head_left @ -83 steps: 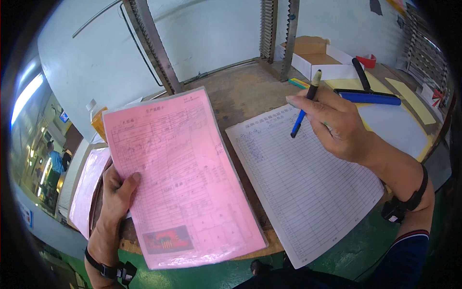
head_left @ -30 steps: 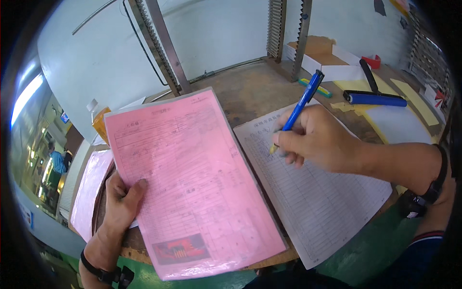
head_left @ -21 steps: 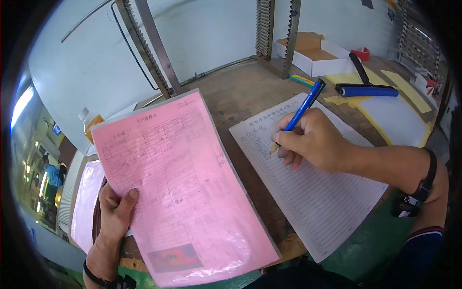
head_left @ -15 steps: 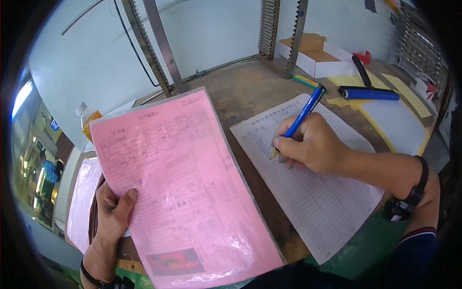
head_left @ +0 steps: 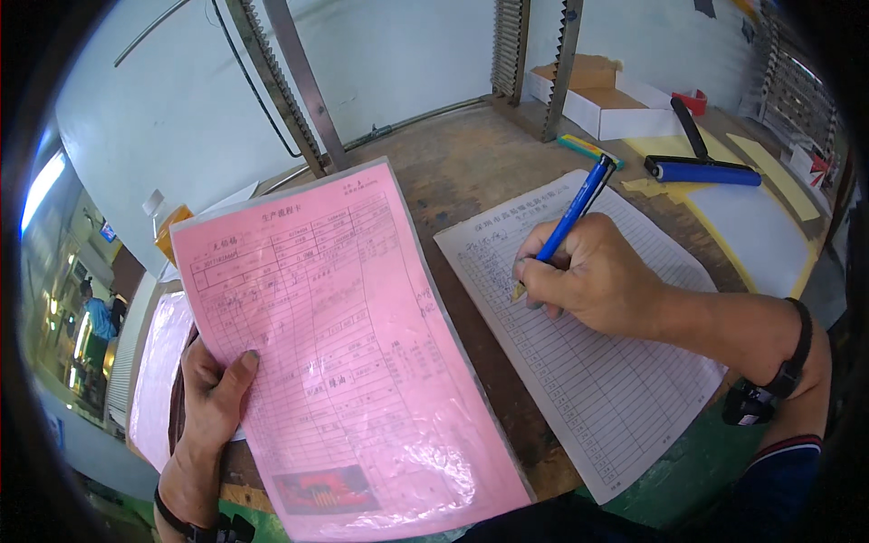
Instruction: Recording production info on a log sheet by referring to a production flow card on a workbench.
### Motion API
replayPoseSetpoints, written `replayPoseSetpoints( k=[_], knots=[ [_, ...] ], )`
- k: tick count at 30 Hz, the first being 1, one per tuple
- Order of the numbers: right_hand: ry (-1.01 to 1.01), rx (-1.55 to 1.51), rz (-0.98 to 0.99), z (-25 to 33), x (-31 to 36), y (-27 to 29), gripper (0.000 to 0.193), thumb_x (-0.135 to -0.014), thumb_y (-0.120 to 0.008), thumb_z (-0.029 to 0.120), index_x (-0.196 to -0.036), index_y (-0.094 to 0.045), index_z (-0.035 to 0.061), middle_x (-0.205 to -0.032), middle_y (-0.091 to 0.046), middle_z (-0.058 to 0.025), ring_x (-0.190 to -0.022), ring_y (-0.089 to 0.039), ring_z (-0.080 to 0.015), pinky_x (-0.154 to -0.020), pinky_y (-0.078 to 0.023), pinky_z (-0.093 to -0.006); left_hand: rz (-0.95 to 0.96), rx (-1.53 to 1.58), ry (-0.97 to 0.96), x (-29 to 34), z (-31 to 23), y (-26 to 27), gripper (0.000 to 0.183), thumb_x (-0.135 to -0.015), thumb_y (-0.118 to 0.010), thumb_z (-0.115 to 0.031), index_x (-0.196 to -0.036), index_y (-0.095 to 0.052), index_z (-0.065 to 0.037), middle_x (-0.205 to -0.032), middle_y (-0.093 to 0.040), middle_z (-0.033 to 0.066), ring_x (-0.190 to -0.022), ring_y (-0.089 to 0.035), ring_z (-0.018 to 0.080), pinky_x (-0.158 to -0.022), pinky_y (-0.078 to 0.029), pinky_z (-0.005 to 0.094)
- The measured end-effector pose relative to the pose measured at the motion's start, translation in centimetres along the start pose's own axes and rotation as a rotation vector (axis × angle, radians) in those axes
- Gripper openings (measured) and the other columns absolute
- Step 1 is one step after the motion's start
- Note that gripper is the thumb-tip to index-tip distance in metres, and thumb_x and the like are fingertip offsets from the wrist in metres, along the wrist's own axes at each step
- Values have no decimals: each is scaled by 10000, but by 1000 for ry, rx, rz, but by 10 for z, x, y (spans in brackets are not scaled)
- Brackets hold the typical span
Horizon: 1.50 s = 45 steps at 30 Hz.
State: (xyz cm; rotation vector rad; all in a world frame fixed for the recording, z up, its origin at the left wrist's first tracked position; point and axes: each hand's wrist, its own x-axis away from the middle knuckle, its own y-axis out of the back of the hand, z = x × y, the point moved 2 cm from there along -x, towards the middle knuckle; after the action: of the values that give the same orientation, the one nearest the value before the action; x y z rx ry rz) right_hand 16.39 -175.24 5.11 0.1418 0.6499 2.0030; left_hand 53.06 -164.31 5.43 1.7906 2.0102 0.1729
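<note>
My left hand grips the left edge of a pink printed form in a clear plastic sleeve, thumb lying on top. The form is tilted up over the front of the table. In my right hand is a blue pen, held in a writing grip. Its tip is at the upper left of a white ruled log sheet, in rows with handwriting. The sheet lies flat to the right of the pink form, and its lower rows look blank.
Behind the sheet lies a green and yellow pen-like box. A blue roller with black handle rests on yellow-edged sheets at right. Beyond are an open white carton and toothed metal rack posts. A bottle stands at left.
The pen tip has moved slightly down the log sheet with my right hand. My left hand still holds the pink form in nearly the same place. The view has shifted slightly.
</note>
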Motion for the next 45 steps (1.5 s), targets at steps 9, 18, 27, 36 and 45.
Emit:
replayPoseSetpoints(
  k=[9,18,27,36,45],
  knots=[
    [-8,-35,-9,0,-2,2,170,-924,-613,103,-838,-666,-34,-706,-663,-85,-584,-618,-103,-540,-510,-250,-3,3,-3,-2,5,2,291,-935,-612,-80,-1176,-608,84,-1066,-711,142,-872,-677,152,-815,-538,282],
    [70,-15,-59,0,-3,0,250,-909,-634,150,-725,-669,-15,-610,-642,-79,-535,-612,-120,-506,-490,-279,27,23,-4,-3,5,5,311,-932,-639,-101,-1181,-604,83,-1069,-711,147,-876,-684,159,-817,-545,287],
    [27,10,7,-1,-3,1,167,-916,-615,94,-817,-670,-29,-700,-654,-74,-572,-602,-98,-538,-495,-248,15,19,7,-3,2,3,309,-930,-636,-95,-1179,-601,83,-1074,-710,155,-873,-688,166,-818,-547,287],
    [28,57,15,3,-3,2,147,-897,-622,75,-810,-671,-33,-688,-652,-68,-565,-596,-92,-534,-483,-249,-1,5,-4,-4,0,3,313,-925,-628,-91,-1183,-598,85,-1071,-709,158,-866,-684,163,-817,-542,289],
    [28,25,-1,4,-3,3,147,-896,-618,72,-812,-672,-37,-691,-656,-72,-567,-602,-98,-537,-492,-255,0,30,-14,-4,0,3,312,-927,-622,-83,-1186,-604,89,-1060,-712,154,-860,-684,160,-810,-541,284]
  ],
)
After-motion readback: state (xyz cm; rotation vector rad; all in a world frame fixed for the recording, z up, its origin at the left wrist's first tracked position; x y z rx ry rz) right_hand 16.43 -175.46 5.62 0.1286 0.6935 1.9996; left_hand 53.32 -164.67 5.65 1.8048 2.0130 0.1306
